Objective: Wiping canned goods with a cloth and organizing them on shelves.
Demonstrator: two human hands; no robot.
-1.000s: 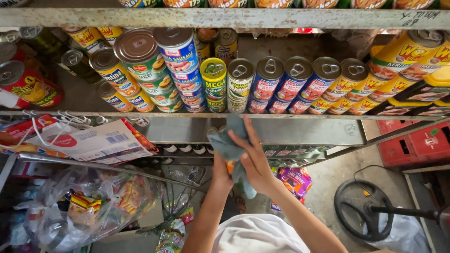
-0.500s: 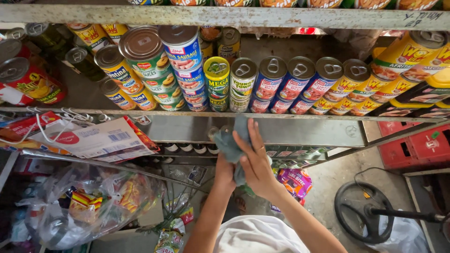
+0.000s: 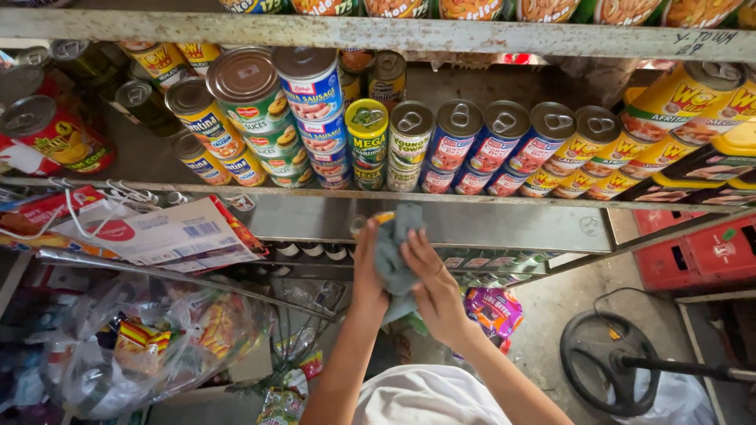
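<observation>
Gripping soft grey cloth (image 3: 391, 256) | right hand (image 3: 431, 287) clenched round it | left hand (image 3: 367, 271) grip hidden behind cloth

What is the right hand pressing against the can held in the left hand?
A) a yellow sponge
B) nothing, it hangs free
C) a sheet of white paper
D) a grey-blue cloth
D: the right hand lies flat on a grey-blue cloth wrapped over the can that the left hand holds just below the shelf of stacked tins.

Stacked cans (image 3: 441, 149) stand on the shelf (image 3: 504, 224), behind both hands (image 3: 405, 271) pressing a cloth (image 3: 391, 252).
</observation>
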